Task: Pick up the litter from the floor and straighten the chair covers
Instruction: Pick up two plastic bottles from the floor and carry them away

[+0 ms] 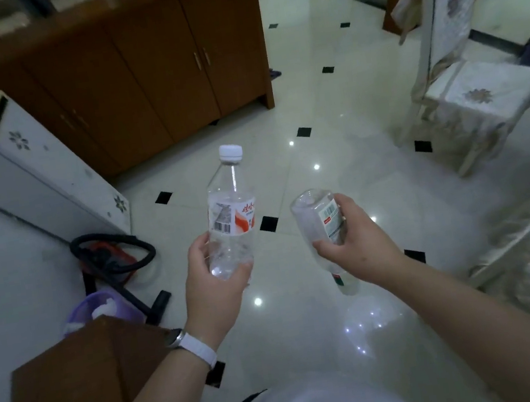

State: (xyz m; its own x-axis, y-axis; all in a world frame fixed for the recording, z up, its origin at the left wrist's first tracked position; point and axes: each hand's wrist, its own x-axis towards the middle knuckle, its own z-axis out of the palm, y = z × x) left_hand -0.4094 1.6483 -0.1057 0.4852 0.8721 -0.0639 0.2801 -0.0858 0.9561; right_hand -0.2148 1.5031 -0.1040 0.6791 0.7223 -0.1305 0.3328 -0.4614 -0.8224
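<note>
Litter step in hand, looks near done: floor (pixel 330 116) in view shows no other litter. Covered chair (pixel 463 70) far right, its cover hanging skewed; straightening probably comes next, after dumping. Purple bin (pixel 101 307) near left, vacuum hose (pixel 114 252) beside it. Left hand (pixel 215 284) wrapped round upright capped bottle (pixel 231 212); right hand (pixel 359 249) clamped on inverted bottle (pixel 318 217).

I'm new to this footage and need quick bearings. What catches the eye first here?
Two clear plastic bottles at centre: the left hand holds the capped bottle upright, the right hand grips the second bottle tilted, base up. Beyond, at right, the covered chair stands on the glossy tiled floor.
</note>
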